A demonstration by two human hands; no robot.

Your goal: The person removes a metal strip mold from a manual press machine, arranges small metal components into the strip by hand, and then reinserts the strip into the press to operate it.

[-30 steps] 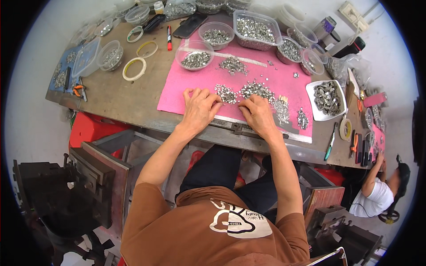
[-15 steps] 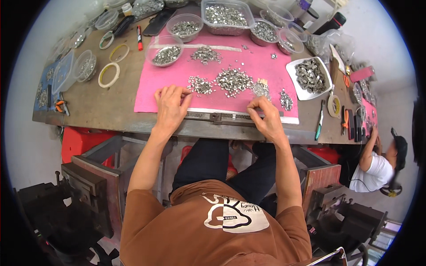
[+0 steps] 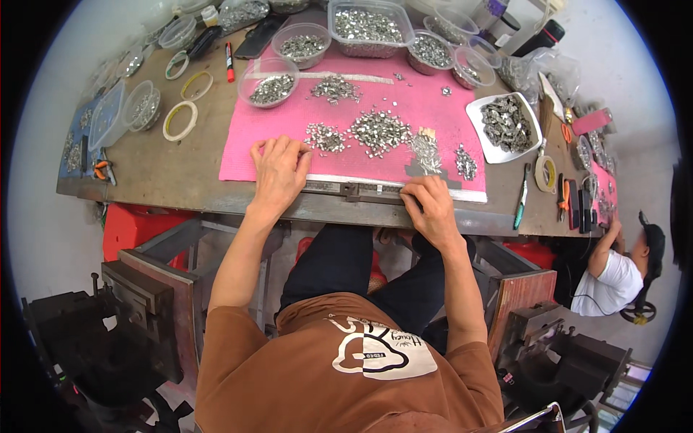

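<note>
A long, narrow dark metal bar [image 3: 328, 188] with a slotted top and a small block [image 3: 351, 192] near its middle lies along the front edge of the pink mat [image 3: 303, 112]. My left hand [image 3: 280, 172] rests over its left end, fingers curled down onto it. At the right end, my right hand [image 3: 432, 206] has thumb and fingers drawn together against the bar; any small piece between them is hidden. Just beyond the right hand spreads a pile of thin silvery pieces [image 3: 426, 153]. Several heaps of small shiny metal pieces [image 3: 380, 132] lie farther in.
Clear tubs of metal pieces [image 3: 368, 54] line the back. A white dish [image 3: 538, 133] holds darker pieces at right, near a teal-handled tool [image 3: 520, 202]. Tape rolls [image 3: 180, 121] and a red marker [image 3: 229, 63] lie left. Another person [image 3: 613, 270] sits far right.
My right hand has shifted slightly down and toward the bar, uncovering more of the thin-piece pile. My left hand stays over the bar's left end. The view has shifted slightly.
</note>
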